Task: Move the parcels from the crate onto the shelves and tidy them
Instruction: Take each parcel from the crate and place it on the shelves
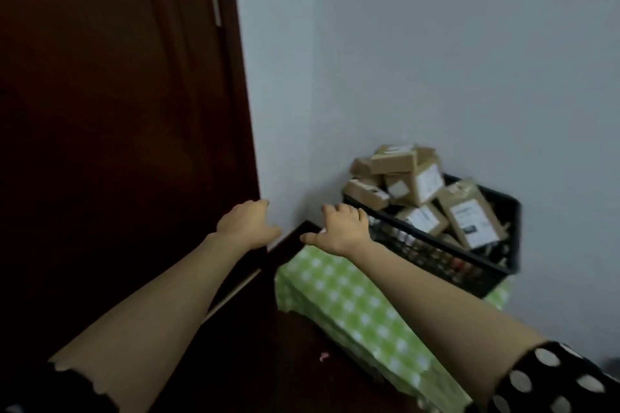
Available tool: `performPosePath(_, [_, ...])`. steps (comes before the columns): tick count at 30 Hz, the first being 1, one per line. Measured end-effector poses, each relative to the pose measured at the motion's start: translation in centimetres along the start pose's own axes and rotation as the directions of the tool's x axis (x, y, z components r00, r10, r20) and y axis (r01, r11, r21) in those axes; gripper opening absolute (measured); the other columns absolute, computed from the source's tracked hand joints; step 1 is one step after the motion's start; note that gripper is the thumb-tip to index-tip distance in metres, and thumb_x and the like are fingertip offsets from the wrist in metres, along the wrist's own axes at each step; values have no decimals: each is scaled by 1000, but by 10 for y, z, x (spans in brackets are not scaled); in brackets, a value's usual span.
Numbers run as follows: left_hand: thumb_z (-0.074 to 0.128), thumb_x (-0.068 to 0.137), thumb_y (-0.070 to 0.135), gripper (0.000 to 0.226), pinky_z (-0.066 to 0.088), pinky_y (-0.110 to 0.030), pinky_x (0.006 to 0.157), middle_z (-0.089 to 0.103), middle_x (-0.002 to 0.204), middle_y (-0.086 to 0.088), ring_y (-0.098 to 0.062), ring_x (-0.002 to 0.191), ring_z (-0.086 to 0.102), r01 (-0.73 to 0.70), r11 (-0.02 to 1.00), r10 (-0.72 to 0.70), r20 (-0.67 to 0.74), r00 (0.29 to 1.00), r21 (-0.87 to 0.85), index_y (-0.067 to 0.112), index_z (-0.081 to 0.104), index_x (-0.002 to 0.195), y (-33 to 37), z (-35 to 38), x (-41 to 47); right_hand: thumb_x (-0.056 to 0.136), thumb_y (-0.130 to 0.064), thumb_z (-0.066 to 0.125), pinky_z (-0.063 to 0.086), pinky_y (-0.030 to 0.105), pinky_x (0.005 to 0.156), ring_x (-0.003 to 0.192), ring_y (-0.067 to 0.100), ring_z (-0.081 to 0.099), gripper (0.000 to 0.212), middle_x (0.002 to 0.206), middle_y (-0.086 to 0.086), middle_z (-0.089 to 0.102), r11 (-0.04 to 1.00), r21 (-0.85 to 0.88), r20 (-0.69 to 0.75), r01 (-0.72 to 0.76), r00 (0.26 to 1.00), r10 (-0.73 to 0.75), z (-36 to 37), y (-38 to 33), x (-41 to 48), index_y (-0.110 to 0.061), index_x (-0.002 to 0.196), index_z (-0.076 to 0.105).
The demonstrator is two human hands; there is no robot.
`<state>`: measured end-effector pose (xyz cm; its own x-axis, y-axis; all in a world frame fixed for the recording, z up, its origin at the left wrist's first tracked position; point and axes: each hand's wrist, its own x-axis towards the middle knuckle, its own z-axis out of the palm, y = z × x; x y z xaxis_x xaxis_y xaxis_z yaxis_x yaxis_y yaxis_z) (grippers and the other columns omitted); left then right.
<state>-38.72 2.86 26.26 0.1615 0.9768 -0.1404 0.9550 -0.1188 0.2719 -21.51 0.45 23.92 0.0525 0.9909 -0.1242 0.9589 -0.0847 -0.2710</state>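
Head view showed the crate of parcels on the tabletop, ahead and right of both hands. The empty, loosely spread right hand hovered beside its near corner; the left hand, also empty, was farther off.

Brown parcels, black crate, green-and-white checked cloth.

Air above the heaped parcels is free; crate walls ring them, the wall stands close behind.
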Motion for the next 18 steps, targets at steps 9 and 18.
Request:
performPosePath(9, [61,82,42,53,51,-38,83,59,119,-8,-29,106,58,-222,974,226,86,970,-54,19,49,128,180,72,80,83,-60,56,26,45,109,132,31,37,72,141,10,42,930,156,-40,-333,938,343,-27,197,-8,-19,139,38])
performPosePath(18, [72,78,34,86,35,-43,104,32,144,-14,-32,132,31,-339,940,339,-157,928,24,15,24,146,261,102,197,84,-47,62,45,44,97,118,28,50,66,133,10,49,825,339,-6,-452,876,482,-39,296,45,-16,137,40])
